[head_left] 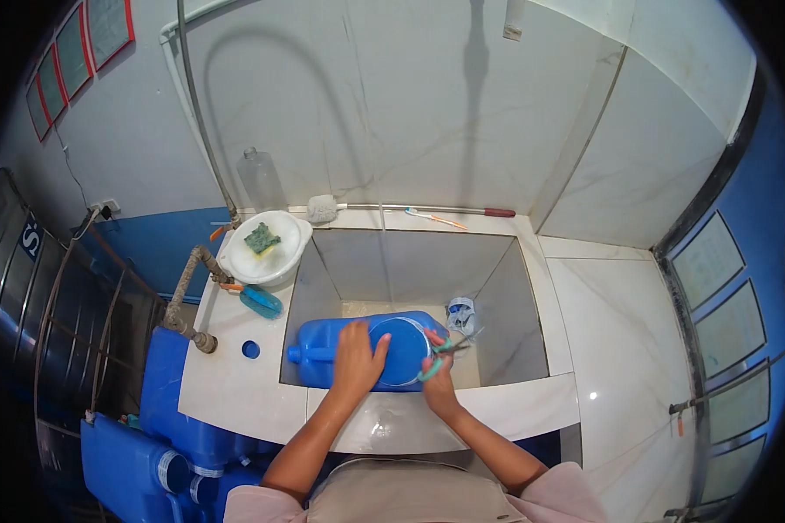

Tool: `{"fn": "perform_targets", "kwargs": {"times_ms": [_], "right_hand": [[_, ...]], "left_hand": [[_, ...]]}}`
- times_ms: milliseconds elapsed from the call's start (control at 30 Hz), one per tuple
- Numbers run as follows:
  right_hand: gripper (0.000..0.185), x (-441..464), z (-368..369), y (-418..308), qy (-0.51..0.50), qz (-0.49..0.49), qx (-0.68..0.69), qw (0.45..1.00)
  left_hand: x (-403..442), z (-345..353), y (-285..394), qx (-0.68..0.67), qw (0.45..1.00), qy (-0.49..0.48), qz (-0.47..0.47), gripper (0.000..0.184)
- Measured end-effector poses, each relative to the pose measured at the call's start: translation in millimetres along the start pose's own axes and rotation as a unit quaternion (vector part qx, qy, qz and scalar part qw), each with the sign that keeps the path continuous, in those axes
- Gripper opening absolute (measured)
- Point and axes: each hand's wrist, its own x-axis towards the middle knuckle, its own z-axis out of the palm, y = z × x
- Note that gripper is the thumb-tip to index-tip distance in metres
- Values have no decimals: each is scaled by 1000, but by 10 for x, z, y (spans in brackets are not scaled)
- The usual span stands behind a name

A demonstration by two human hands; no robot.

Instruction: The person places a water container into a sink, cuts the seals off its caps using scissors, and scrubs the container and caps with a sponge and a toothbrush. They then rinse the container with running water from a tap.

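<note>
A blue water jug [312, 336] lies on its side in the sink, its round blue lid [401, 350] facing up with a pale band around the rim. My left hand [356, 359] rests on the jug beside the lid, fingers stretched out and thumb apart. At the lid's right edge, my right hand [440, 381] holds scissors [440, 348] with teal handles, the blades pointing away to the right. Its fingers partly cover the handles, and some fingertips lie close to the rim. Crumpled white-and-blue plastic [461, 314] sits in the sink corner.
A white tub [270, 268] with a green scouring sponge [262, 238] stands on the left counter near a teal brush [261, 302]. A long-handled brush [419, 209] and toothbrush [436, 218] lie along the back ledge. Pipes rise at left. More blue jugs [131, 466] stand below.
</note>
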Motion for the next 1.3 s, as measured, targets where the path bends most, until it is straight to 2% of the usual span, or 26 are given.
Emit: {"fn": "perform_targets", "kwargs": {"times_ms": [33,100,133,200,333,367,400,433,500,533,600,633,667,700,733,800,900,967,1033,1067,1100,1133,1167,1200,1233,1300], "right_hand": [[39,92,24,-27,-3,-4,2,1000],[35,354,68,-82,-32,76,-79,993],[35,489,71,-114,-34,73,-78,994],[35,708,47,-175,-141,129,-77,979],[40,1115,129,-27,-317,131,-70,937],[40,1187,160,22,-317,131,-68,937],[41,1261,200,41,-385,138,-28,912],[42,1333,240,60,-450,144,12,881],[40,1483,362,97,-500,172,34,848],[39,1508,394,142,-546,197,58,812],[39,1494,384,236,-508,216,120,825],[38,1464,365,254,-470,234,176,832],[38,1382,283,267,-470,239,178,831],[35,1275,150,209,-345,177,148,910],[33,1152,48,158,-211,109,114,965],[36,691,-76,161,-75,80,97,989],[41,244,54,44,16,26,43,999],[36,191,181,-15,55,24,-65,996],[31,345,159,-50,60,54,-64,995],[29,469,101,-131,-17,98,-89,991],[27,607,86,-195,-93,140,-113,979],[27,742,114,-184,-92,141,-112,979],[27,874,143,-143,-166,106,-85,977],[28,992,170,-127,-241,70,-57,966],[28,1092,206,-269,-245,72,-56,965],[28,1223,318,-573,-307,-30,-145,940]], "left_hand": [[126,186,-91,-61,986,121,92,55],[57,464,-112,-121,980,141,71,58],[-16,471,-79,-158,978,136,-2,61],[-152,392,-63,-222,961,104,-124,65],[-259,448,-265,-268,946,61,-170,58],[-333,413,-243,-363,908,46,-205,53],[-377,374,-206,-455,858,31,-237,49],[-375,350,-193,-455,858,30,-238,49],[-347,285,-165,-558,778,17,-288,45],[-356,204,-116,-556,779,16,-291,45],[-332,24,-28,-481,818,-95,-300,42],[-280,-32,-97,-480,817,-97,-304,42],[-218,-92,-225,-289,925,-96,-225,42],[-131,-126,-309,-83,984,-87,-132,43],[-28,-133,-316,-83,984,-85,-135,43],[139,-69,-309,-268,951,152,4,46],[269,396,-393,-397,915,71,-9,48],[100,430,-171,-328,937,117,-22,52],[7,476,-188,-476,866,127,-93,52],[-76,537,-161,-476,865,128,-93,52],[-179,575,-104,-570,800,146,-120,52],[-261,534,-28,-656,723,161,-145,53],[-359,471,26,-656,723,160,-147,53],[-487,340,135,-697,683,141,-167,55],[-589,234,202,-736,639,123,-186,57],[-603,19,244,-724,657,157,-139,57]]}}
